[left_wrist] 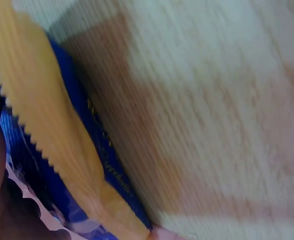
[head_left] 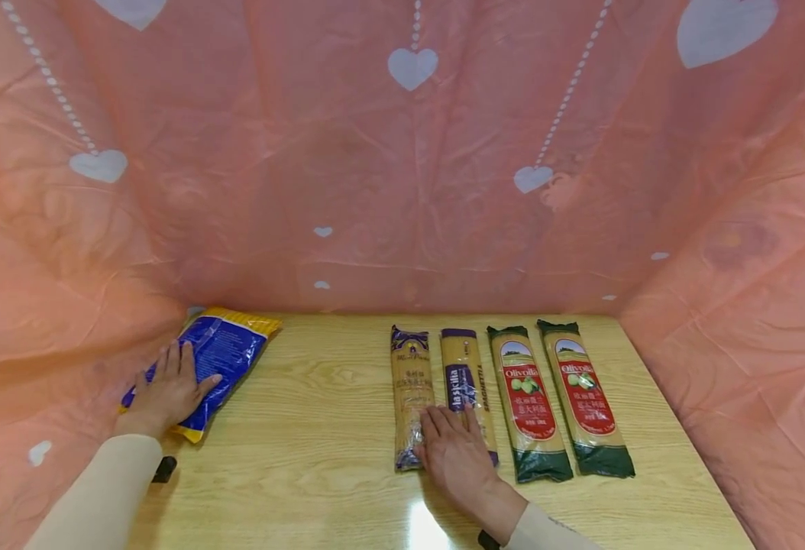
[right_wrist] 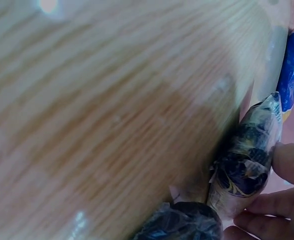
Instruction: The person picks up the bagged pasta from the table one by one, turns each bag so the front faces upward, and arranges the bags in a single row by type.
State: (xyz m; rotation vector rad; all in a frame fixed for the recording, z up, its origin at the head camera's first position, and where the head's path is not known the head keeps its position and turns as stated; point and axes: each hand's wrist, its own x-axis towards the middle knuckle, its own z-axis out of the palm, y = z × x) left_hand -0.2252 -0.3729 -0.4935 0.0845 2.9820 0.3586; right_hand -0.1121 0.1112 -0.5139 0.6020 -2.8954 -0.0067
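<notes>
At the left of the table, a blue bag with yellow ends [head_left: 232, 353] lies slanted. My left hand [head_left: 169, 386] rests on it with fingers spread; its yellow serrated edge [left_wrist: 42, 95] shows close up in the left wrist view. Right of centre, my right hand [head_left: 454, 454] lies over the lower part of two spaghetti packs. The left one is a clear pasta pack with purple ends [head_left: 412, 382]; beside it is a pasta pack with a dark purple label [head_left: 459, 355], its lower part covered by the hand. The thumb touches the left pack [right_wrist: 247, 155].
Two Olivoila pasta packs with green ends and red labels, a nearer one [head_left: 528, 405] and a rightmost one [head_left: 584, 401], lie side by side to the right. Pink cloth with white hearts [head_left: 409, 191] hangs behind the wooden table [head_left: 306, 473] and along both sides.
</notes>
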